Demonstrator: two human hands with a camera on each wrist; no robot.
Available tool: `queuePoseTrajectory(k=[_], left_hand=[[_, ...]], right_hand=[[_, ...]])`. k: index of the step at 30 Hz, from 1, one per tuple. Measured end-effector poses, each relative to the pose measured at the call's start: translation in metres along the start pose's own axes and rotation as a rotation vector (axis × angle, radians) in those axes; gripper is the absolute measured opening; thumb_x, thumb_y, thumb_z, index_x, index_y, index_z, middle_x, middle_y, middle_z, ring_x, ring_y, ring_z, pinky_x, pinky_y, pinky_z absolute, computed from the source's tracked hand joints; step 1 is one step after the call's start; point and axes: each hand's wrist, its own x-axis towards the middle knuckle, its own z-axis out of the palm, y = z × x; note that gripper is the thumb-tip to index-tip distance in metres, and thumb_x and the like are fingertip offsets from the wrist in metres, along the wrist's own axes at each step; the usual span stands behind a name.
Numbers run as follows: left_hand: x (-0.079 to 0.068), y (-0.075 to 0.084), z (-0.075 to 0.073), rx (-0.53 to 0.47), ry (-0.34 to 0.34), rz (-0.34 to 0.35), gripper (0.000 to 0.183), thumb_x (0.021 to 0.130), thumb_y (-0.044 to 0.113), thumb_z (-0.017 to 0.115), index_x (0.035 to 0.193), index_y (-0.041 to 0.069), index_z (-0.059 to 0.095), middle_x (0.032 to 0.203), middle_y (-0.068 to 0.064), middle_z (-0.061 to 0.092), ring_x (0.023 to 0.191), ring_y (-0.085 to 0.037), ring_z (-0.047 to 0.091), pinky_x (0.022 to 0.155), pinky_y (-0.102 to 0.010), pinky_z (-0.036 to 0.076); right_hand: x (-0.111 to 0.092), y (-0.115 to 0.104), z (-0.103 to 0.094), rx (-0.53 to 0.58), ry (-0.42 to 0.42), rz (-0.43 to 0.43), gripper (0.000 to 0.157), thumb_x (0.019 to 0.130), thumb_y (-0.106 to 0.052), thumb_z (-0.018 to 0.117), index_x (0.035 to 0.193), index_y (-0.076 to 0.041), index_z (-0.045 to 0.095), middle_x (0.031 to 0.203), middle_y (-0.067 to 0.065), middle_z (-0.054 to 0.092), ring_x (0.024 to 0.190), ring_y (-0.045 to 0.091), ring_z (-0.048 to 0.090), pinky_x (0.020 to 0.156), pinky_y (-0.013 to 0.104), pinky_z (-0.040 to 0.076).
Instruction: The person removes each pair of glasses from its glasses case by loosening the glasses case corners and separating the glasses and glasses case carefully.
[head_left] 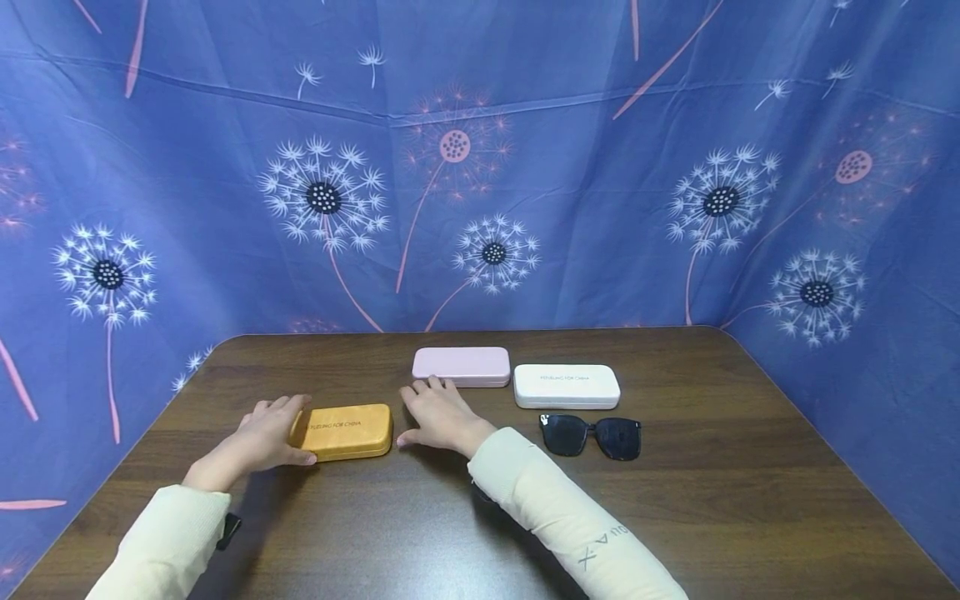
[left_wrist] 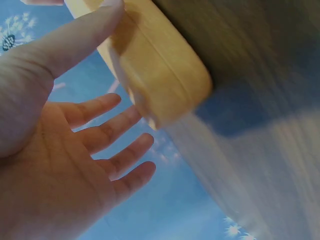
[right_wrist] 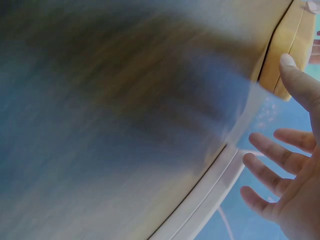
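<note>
A yellow glasses case (head_left: 348, 432) with dark lettering lies closed at the left centre of the table. At its left end is my left hand (head_left: 264, 435); in the left wrist view the thumb (left_wrist: 82, 32) lies at the case and the other fingers spread behind it, fairly straight. My right hand (head_left: 441, 418) is just past the case's right end, fingers spread and holding nothing. Its fingertips come close to the front of a pink glasses case (head_left: 461, 367). In the right wrist view the right thumb (right_wrist: 300, 82) overlaps the yellow case (right_wrist: 282, 57); contact is unclear.
A white glasses case (head_left: 566, 387) with lettering lies right of the pink one. Dark sunglasses (head_left: 591, 437) rest in front of it, right of my right forearm. The brown wooden table (head_left: 720, 517) ends at a blue dandelion-print cloth (head_left: 570, 208).
</note>
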Motion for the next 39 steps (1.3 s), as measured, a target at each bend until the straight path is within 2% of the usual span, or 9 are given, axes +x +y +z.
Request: queuePoseTrajectory(k=[4, 7, 11, 15, 19, 23, 28, 34, 39], left_hand=[[0.002, 0.014, -0.002, -0.004, 0.003, 0.031, 0.082, 0.067, 0.038, 0.078, 0.127, -0.003, 0.042, 0.124, -0.029, 0.048, 0.108, -0.053, 0.041, 0.084, -0.065, 0.034], [0.004, 0.025, -0.003, -0.003, 0.022, 0.067, 0.078, 0.07, 0.038, 0.076, 0.127, -0.003, 0.043, 0.123, -0.027, 0.05, 0.109, -0.051, 0.042, 0.085, -0.064, 0.034], [0.008, 0.038, -0.002, 0.0, 0.044, 0.113, 0.073, 0.073, 0.038, 0.073, 0.127, -0.001, 0.043, 0.123, -0.025, 0.051, 0.108, -0.049, 0.044, 0.083, -0.062, 0.036], [0.016, 0.047, 0.003, 0.007, 0.077, 0.137, 0.071, 0.075, 0.037, 0.072, 0.128, -0.001, 0.043, 0.123, -0.025, 0.051, 0.108, -0.047, 0.045, 0.083, -0.06, 0.037], [0.025, 0.054, 0.01, 0.0, 0.115, 0.144, 0.069, 0.076, 0.035, 0.071, 0.128, -0.002, 0.043, 0.123, -0.025, 0.052, 0.109, -0.047, 0.045, 0.083, -0.06, 0.038], [0.035, 0.06, 0.018, -0.031, 0.116, 0.143, 0.069, 0.079, 0.033, 0.069, 0.131, -0.001, 0.04, 0.125, -0.025, 0.05, 0.112, -0.047, 0.043, 0.086, -0.06, 0.036], [0.047, 0.066, 0.026, -0.052, 0.14, 0.14, 0.068, 0.08, 0.033, 0.068, 0.132, 0.0, 0.039, 0.124, -0.023, 0.051, 0.112, -0.046, 0.043, 0.088, -0.059, 0.036], [0.06, 0.075, 0.029, -0.033, 0.15, 0.146, 0.067, 0.081, 0.033, 0.067, 0.132, 0.0, 0.039, 0.124, -0.024, 0.05, 0.111, -0.045, 0.044, 0.087, -0.058, 0.038], [0.069, 0.087, 0.027, -0.014, 0.132, 0.14, 0.065, 0.082, 0.032, 0.066, 0.132, -0.001, 0.039, 0.124, -0.023, 0.05, 0.111, -0.044, 0.044, 0.089, -0.056, 0.038]], right_hand=[[-0.004, 0.014, -0.001, 0.004, 0.007, 0.027, 0.07, 0.079, -0.052, 0.061, 0.134, -0.013, 0.044, 0.131, 0.006, 0.051, 0.12, 0.028, 0.045, 0.1, 0.049, 0.035], [-0.007, 0.024, -0.002, -0.01, 0.034, 0.045, 0.062, 0.081, -0.05, 0.06, 0.13, -0.013, 0.047, 0.124, 0.006, 0.055, 0.115, 0.027, 0.048, 0.097, 0.05, 0.037], [-0.012, 0.038, -0.003, -0.04, 0.071, 0.067, 0.054, 0.082, -0.048, 0.06, 0.122, -0.012, 0.051, 0.114, 0.005, 0.058, 0.107, 0.026, 0.051, 0.091, 0.048, 0.041], [-0.018, 0.05, -0.005, -0.035, 0.086, 0.092, 0.053, 0.082, -0.045, 0.061, 0.122, -0.012, 0.052, 0.113, 0.005, 0.058, 0.104, 0.025, 0.052, 0.086, 0.043, 0.042], [-0.024, 0.063, -0.007, -0.008, 0.116, 0.114, 0.052, 0.081, -0.039, 0.065, 0.123, -0.01, 0.053, 0.113, 0.007, 0.059, 0.104, 0.026, 0.052, 0.086, 0.043, 0.041], [-0.029, 0.076, -0.01, 0.01, 0.167, 0.136, 0.05, 0.08, -0.034, 0.068, 0.12, -0.009, 0.054, 0.113, 0.008, 0.059, 0.105, 0.028, 0.051, 0.086, 0.045, 0.04], [-0.033, 0.092, -0.011, 0.022, 0.172, 0.173, 0.05, 0.08, -0.031, 0.068, 0.122, -0.008, 0.053, 0.118, 0.009, 0.057, 0.11, 0.03, 0.049, 0.089, 0.046, 0.039], [-0.036, 0.106, -0.011, 0.019, 0.186, 0.2, 0.051, 0.078, -0.028, 0.07, 0.121, -0.006, 0.053, 0.115, 0.011, 0.057, 0.107, 0.031, 0.05, 0.086, 0.046, 0.041], [-0.036, 0.115, -0.011, 0.019, 0.18, 0.229, 0.053, 0.077, -0.027, 0.07, 0.122, -0.006, 0.052, 0.116, 0.012, 0.057, 0.107, 0.032, 0.05, 0.086, 0.047, 0.04]])
